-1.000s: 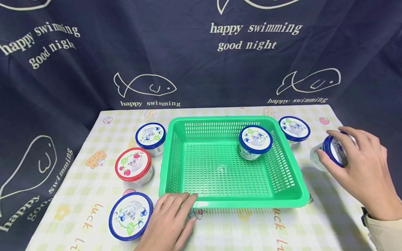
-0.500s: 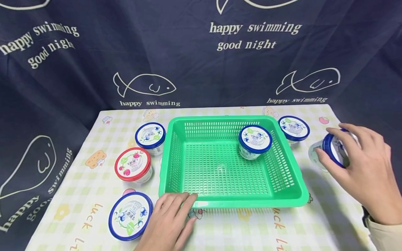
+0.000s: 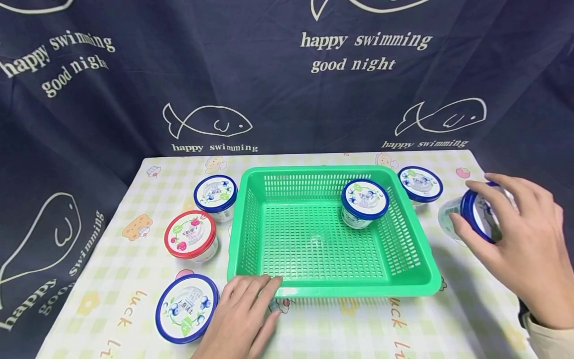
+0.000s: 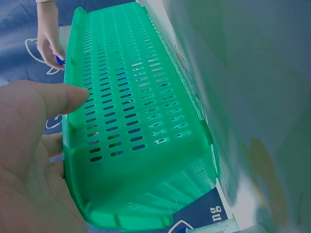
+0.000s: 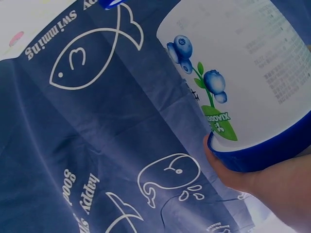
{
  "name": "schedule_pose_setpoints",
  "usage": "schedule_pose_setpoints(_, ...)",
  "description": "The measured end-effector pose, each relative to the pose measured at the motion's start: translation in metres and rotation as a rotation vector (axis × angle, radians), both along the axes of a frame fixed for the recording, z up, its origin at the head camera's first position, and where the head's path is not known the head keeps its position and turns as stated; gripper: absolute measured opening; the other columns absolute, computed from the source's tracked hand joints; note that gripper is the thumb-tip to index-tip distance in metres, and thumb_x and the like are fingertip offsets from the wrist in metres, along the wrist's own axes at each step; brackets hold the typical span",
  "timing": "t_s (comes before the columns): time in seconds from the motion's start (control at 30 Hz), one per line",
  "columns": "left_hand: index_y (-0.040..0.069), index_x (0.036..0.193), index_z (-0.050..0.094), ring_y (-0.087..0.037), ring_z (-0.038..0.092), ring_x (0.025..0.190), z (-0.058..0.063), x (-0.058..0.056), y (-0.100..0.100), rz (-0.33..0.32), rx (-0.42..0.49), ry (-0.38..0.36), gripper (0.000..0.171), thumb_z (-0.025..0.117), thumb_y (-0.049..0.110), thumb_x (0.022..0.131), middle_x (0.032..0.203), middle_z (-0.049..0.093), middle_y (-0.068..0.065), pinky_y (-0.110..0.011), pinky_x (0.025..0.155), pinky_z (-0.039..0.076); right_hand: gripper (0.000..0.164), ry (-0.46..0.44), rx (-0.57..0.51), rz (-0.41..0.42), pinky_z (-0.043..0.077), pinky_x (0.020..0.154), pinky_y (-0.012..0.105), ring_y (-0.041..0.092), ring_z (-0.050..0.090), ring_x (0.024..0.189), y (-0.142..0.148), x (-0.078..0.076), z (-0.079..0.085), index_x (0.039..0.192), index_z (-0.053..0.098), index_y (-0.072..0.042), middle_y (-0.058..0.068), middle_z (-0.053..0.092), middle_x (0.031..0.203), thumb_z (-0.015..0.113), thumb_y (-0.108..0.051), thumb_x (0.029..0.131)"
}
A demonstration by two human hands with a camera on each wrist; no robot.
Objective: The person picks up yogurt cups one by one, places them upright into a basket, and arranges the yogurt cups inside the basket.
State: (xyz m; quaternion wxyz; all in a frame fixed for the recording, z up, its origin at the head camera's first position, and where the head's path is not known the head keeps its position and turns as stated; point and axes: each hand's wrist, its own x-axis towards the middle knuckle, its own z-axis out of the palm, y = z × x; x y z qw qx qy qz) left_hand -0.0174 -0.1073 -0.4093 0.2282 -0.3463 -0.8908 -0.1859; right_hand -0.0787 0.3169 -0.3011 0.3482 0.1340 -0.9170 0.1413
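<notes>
My right hand (image 3: 520,239) holds a clear tub with a blue lid (image 3: 476,214) above the table's right side. The tub is tipped sideways, its lid towards the palm. Blueberries are printed on its white wall in the right wrist view, where the tub (image 5: 228,73) appears large. My left hand (image 3: 244,314) grips the near left rim of a green plastic basket (image 3: 334,291), thumb outside and fingers over the rim. The left wrist view has the thumb of my left hand (image 4: 39,145) against the basket wall. One blue-lidded tub (image 3: 365,202) stands inside the basket, at its right.
Left of the basket stand a blue-lidded tub (image 3: 216,195), a red-lidded tub (image 3: 190,237) and a nearer blue-lidded tub (image 3: 186,309). Another blue-lidded tub (image 3: 420,184) stands past the basket's right wall. A checked cloth (image 3: 148,274) covers the table; a dark blue curtain (image 3: 287,80) hangs behind.
My right hand has shifted slightly, with the tub in it tilting a little further and moving slightly left. The left hand, the basket and the other tubs have stayed put.
</notes>
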Motion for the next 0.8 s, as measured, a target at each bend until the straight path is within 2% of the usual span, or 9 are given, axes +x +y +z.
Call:
schedule_pose_setpoints(0.2, 0.008, 0.135, 0.058, -0.019, 0.055, 0.110, 0.001, 0.000, -0.001, -0.001, -0.017, -0.018, 0.044, 0.050, 0.032, 0.099, 0.121, 0.061, -0.004, -0.037, 0.099, 0.031, 0.075, 0.061, -0.036, 0.011, 0.028, 0.092, 0.063, 0.050, 0.043, 0.125, -0.011, 0.001, 0.004, 0.118, 0.068, -0.002, 0.024, 0.057, 0.131, 0.051, -0.067, 0.087)
schedule_pose_setpoints(0.33, 0.009, 0.136, 0.056, -0.019, 0.054, 0.110, 0.001, 0.001, -0.001, 0.002, -0.031, -0.028, 0.045, 0.053, 0.032, 0.097, 0.122, 0.060, -0.003, -0.036, 0.100, 0.029, 0.075, 0.070, -0.029, 0.032, 0.028, 0.090, 0.062, 0.050, 0.043, 0.125, -0.017, 0.002, 0.007, 0.119, 0.068, -0.002, 0.025, 0.057, 0.130, 0.051, -0.068, 0.088)
schedule_pose_setpoints(0.57, 0.009, 0.135, 0.057, -0.019, 0.054, 0.111, 0.000, 0.001, 0.000, 0.003, -0.034, -0.028, 0.044, 0.051, 0.033, 0.099, 0.122, 0.060, -0.003, -0.036, 0.100, 0.029, 0.074, 0.060, -0.004, 0.045, 0.029, 0.092, 0.063, 0.052, 0.044, 0.122, -0.022, 0.004, 0.006, 0.119, 0.068, -0.002, 0.026, 0.057, 0.129, 0.050, -0.067, 0.089)
schedule_pose_setpoints(0.8, 0.009, 0.135, 0.058, -0.019, 0.055, 0.111, 0.000, 0.001, 0.000, 0.004, -0.026, -0.024, 0.044, 0.050, 0.033, 0.099, 0.122, 0.061, -0.004, -0.037, 0.100, 0.030, 0.073, 0.061, 0.008, 0.078, 0.029, 0.088, 0.061, 0.048, 0.044, 0.126, -0.030, 0.004, 0.003, 0.118, 0.068, -0.003, 0.019, 0.057, 0.136, 0.050, -0.067, 0.090)
